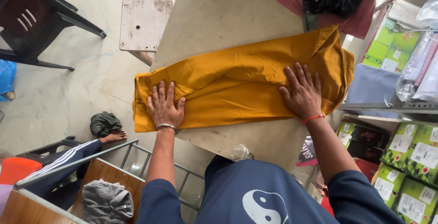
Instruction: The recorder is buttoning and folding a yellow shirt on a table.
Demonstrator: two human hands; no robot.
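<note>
Head camera looks down on a pale table (219,19) set in a cluttered room. At far left stands a black plastic chair (32,19) on the marble floor, and below it another person's bare foot (114,136) and a leg in a dark, white-striped trouser stretch out beside a crumpled dark green cloth (104,123). A small worn white stool (143,23) sits just beside the table's left edge. Across the table lies a folded mustard-yellow garment (246,76), long and narrow, its left end hanging a little past the table's corner. The left hand (164,108), with a metal bangle at the wrist, lies flat on the garment's left end, fingers spread and gripping nothing. The right hand (302,94), with an orange thread at the wrist, presses flat and open on the garment's right part, fingers fanned apart. Behind the garment, at the table's far side, lies a reddish cloth (351,21) with a dark checked piece on top, possibly more clothing. At right, a metal shelf holds green boxes (417,153) and clear-wrapped packets (417,69).
</note>
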